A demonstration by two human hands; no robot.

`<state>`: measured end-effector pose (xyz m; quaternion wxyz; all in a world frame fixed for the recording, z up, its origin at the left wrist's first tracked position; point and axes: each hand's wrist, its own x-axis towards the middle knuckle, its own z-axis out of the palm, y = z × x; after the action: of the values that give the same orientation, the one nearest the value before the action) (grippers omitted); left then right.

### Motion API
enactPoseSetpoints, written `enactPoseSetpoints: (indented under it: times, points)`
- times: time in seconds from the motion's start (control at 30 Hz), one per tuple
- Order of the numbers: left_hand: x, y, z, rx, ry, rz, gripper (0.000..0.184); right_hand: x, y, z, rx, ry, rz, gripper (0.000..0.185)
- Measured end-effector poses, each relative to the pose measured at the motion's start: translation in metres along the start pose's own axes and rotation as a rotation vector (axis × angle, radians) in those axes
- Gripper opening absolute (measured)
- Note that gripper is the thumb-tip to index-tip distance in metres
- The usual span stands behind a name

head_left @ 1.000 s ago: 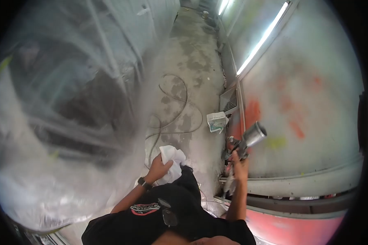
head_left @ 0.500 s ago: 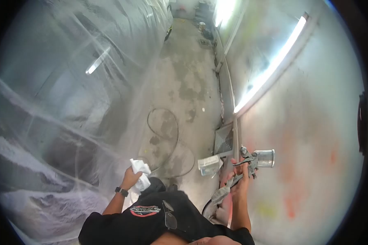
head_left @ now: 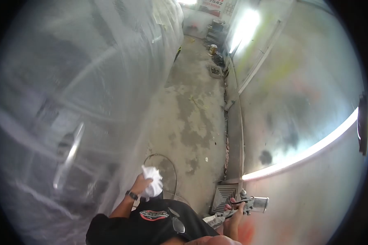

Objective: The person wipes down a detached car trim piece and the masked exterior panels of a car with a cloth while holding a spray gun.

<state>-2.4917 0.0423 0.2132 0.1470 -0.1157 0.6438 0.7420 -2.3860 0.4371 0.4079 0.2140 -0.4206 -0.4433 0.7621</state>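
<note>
My left hand (head_left: 140,184), with a dark watch on its wrist, is closed round a crumpled white wipe (head_left: 153,183); paper or cloth, I cannot tell. My right hand (head_left: 234,214) grips a spray gun (head_left: 246,207) by its handle at the lower right. The gun's metal cup (head_left: 261,204) points sideways toward the right wall. Some light, wrinkled material (head_left: 215,220) shows below the handle, partly hidden by my arm and shirt.
Clear plastic sheeting (head_left: 106,102) covers a large object on the left. A thin hose (head_left: 176,173) loops on the stained concrete floor (head_left: 180,134). Along the right wall are a square louvred vent (head_left: 224,198) and a bright tube light (head_left: 306,156). Cans and dark items (head_left: 213,50) stand far back.
My view has shifted forward and up along the aisle, so the hose and vent sit lower. The white box by my right hand no longer shows clearly. Both hands keep their holds.
</note>
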Motion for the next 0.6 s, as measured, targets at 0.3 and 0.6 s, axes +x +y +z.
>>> enactPoseSetpoints:
  times: [0.3, 0.6]
  points:
    - [0.302, 0.239, 0.117, 0.058, -0.229, 0.391, 0.063, 0.103, -0.059, 0.190, 0.151, 0.005, -0.110, 0.050]
    - [0.585, 0.314, 0.231, 0.346, -0.608, 0.333, 0.037, 0.300, -0.076, 0.369, 0.178, 0.230, -0.192, 0.050]
